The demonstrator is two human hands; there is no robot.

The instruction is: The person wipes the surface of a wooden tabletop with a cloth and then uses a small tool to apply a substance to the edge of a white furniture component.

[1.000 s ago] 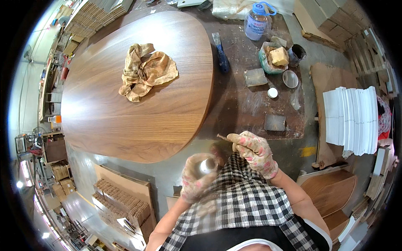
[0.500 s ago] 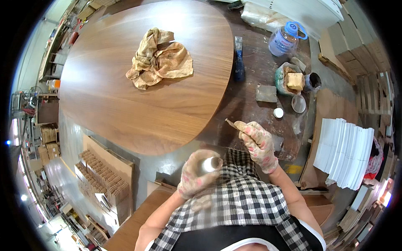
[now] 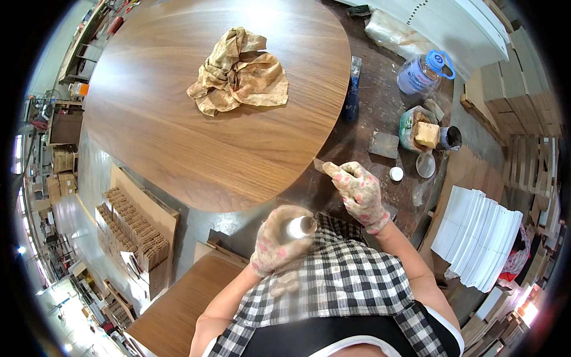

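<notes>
Both of my hands wear light work gloves with pink patches. My left hand (image 3: 276,243), below the near edge of the oval wooden tabletop (image 3: 172,160), is closed around a small white container (image 3: 296,228) with something brown at its mouth. My right hand (image 3: 358,197) pinches a small, thin, brownish blade-like tool (image 3: 319,165). Its tip appears beside the tabletop's right rim; whether it touches cannot be made out. Farther back on the wood lies a crumpled, stained tan cloth (image 3: 259,80).
On the dark, spotted side table are a blue-handled scraper (image 3: 353,95), a grey block (image 3: 383,144), a white cap (image 3: 396,174), a blue-capped water jug (image 3: 419,74) and a tub with a yellowish sponge (image 3: 427,135). Stacked white panels (image 3: 476,238) stand at right.
My right hand has moved left, bringing the tool's tip to the tabletop's rim. The left hand keeps its hold on the white container. The whole view has shifted slightly.
</notes>
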